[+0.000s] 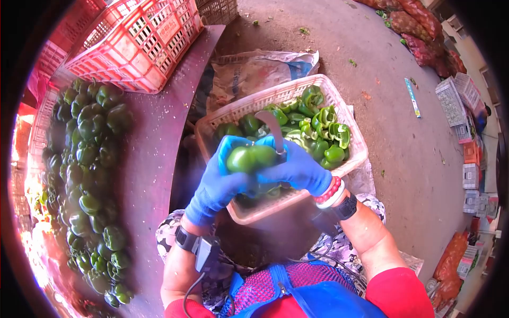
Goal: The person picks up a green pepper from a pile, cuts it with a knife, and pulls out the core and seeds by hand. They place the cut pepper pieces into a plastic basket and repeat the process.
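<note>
In a blue glove, my left hand [220, 172] is closed around a whole green bell pepper [249, 159]. My right hand [299, 167], gloved too, grips a small curved knife [273, 127] whose blade points up and away from me. Its fingers also rest against the pepper's right side. Just below and beyond both hands sits a pale pink plastic crate [347, 114]. Cut green pepper pieces [323, 124] fill its right part, and darker peppers [249, 124] lie toward its left. The knife's handle is mostly hidden in my right hand.
Left of me, a heap of green peppers [90, 175] covers part of a dark tabletop [154, 143]. A red crate [154, 42] stands at its far end. A sack [233, 79] lies behind the pink crate. Full sacks [413, 26] and stacked crates [456, 98] line the right side.
</note>
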### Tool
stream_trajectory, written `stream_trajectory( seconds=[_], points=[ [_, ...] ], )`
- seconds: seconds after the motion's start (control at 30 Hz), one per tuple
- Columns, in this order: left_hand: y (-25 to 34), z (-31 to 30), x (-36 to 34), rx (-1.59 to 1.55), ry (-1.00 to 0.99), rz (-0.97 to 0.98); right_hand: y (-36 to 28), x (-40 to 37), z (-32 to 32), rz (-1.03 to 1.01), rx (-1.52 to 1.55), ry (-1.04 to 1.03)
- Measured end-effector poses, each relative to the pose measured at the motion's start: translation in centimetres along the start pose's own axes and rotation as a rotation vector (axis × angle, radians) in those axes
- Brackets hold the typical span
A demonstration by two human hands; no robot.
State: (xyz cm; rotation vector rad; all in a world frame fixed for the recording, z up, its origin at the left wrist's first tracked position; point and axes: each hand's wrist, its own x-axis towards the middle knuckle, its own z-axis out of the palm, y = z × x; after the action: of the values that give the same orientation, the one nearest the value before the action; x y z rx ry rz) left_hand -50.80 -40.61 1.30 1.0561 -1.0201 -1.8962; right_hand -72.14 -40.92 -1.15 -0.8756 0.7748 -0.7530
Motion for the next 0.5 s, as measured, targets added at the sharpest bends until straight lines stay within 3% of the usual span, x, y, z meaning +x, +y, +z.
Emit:
stream_trajectory(
  seconds=[0.13,0.5],
  points=[
    [-0.5,-0.7,1.1,-0.020,-0.090,0.057,0.9,0.0,0.2,-0.092,0.158,0.008],
    [-2.3,-0.2,2.1,-0.020,-0.083,0.091,2.1,-0.9,-0.6,-0.073,0.380,0.035]
  ],
)
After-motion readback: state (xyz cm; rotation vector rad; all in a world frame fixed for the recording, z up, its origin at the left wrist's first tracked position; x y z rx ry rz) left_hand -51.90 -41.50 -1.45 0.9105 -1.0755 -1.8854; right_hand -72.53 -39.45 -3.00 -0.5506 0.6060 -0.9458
